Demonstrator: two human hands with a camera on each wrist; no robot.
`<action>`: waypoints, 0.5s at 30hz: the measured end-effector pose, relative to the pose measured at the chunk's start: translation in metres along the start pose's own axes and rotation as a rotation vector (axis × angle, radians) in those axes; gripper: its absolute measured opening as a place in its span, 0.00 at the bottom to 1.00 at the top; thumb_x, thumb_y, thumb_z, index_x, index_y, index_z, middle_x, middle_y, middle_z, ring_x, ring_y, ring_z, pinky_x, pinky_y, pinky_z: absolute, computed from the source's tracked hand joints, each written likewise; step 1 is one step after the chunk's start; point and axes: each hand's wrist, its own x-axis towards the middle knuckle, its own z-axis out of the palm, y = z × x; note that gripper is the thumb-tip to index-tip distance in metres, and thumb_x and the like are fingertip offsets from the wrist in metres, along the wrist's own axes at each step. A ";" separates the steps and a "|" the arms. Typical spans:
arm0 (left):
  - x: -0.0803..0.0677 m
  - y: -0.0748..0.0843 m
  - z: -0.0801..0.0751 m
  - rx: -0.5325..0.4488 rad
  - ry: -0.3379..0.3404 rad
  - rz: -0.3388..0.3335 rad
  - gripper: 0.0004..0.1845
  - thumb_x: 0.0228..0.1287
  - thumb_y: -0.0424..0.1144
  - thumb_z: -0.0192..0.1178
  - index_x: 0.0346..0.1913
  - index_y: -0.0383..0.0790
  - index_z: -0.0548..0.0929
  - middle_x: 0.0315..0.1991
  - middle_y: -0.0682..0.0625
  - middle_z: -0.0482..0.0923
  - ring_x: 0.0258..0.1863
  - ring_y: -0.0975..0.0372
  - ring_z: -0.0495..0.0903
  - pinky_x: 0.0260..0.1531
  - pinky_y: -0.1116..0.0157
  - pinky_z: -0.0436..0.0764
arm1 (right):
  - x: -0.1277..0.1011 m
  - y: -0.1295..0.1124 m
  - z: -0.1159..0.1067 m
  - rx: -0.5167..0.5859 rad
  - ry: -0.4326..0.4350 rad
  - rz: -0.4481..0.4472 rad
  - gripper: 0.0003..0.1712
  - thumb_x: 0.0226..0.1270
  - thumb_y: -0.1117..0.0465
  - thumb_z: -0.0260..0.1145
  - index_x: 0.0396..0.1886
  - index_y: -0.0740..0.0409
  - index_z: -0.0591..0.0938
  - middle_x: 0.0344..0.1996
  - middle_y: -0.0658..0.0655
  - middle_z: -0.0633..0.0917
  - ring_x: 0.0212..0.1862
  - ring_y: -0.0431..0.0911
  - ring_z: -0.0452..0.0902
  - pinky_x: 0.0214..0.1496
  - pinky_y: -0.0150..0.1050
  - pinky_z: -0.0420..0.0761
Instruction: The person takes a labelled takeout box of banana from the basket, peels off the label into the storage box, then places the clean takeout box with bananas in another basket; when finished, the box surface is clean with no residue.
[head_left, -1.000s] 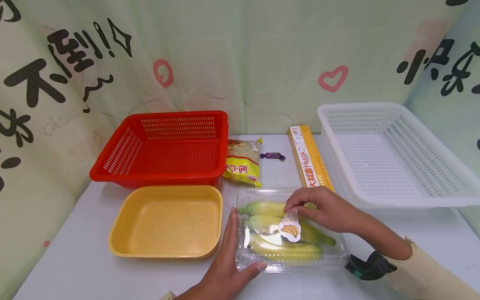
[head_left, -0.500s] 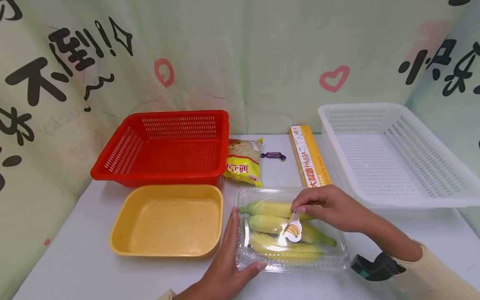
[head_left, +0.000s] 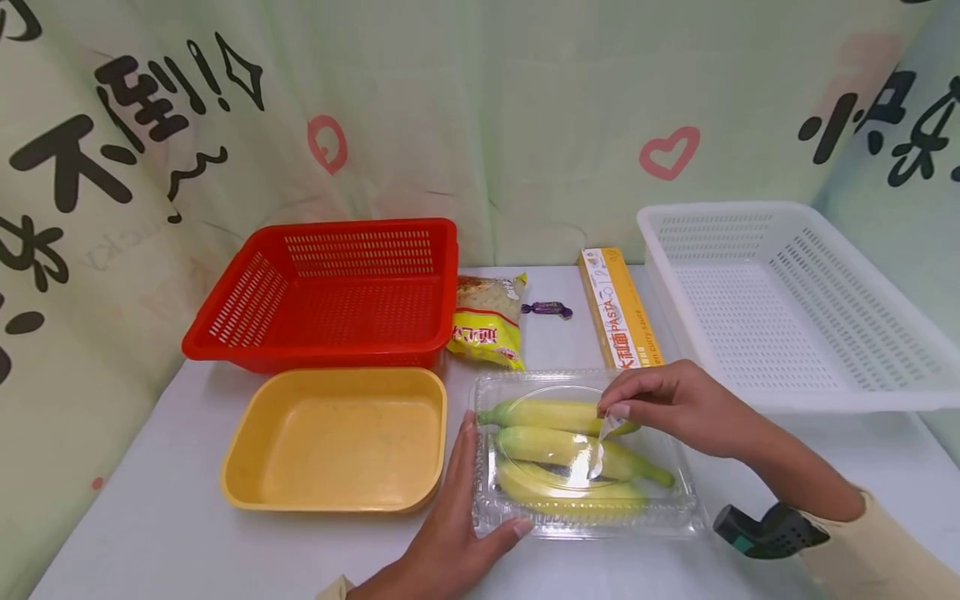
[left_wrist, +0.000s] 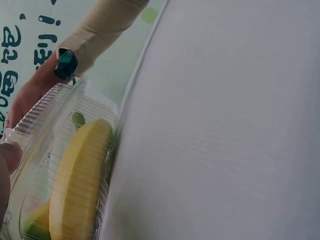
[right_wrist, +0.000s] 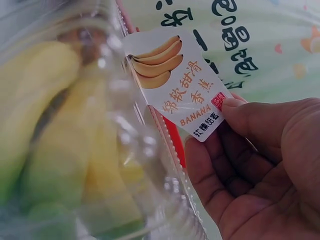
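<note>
A clear plastic clamshell box [head_left: 577, 527] holding several yellow-green bananas [head_left: 551, 446] lies on the white table. My left hand [head_left: 457, 517] rests against the box's left side, fingers straight along it and thumb at the front corner. Above the lid, my right hand [head_left: 675, 408] pinches one end of a white banana label [right_wrist: 172, 82] between thumb and fingers. In the head view the label is tilted up, almost edge-on, its lower end at the lid; whether it still sticks there I cannot tell. The right wrist view shows its printed face with a banana picture.
Left of the box sits a yellow tray [head_left: 337, 442], with a red basket [head_left: 352, 325] behind it. A snack bag [head_left: 487, 323], a purple-wrapped candy [head_left: 547, 309] and a pasta box [head_left: 618, 308] lie behind the clamshell. At the right stands a white basket [head_left: 757, 325].
My right hand has moved rightward, drawing the label with it; the label has lifted from lying face-up to nearly edge-on. My left hand has stayed against the box.
</note>
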 end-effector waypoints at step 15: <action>0.000 0.001 0.000 0.024 0.020 -0.002 0.60 0.59 0.57 0.67 0.77 0.53 0.30 0.77 0.60 0.27 0.75 0.66 0.32 0.71 0.53 0.43 | -0.005 -0.004 -0.006 -0.035 0.037 -0.013 0.10 0.67 0.74 0.61 0.41 0.61 0.87 0.40 0.54 0.86 0.38 0.44 0.80 0.37 0.38 0.84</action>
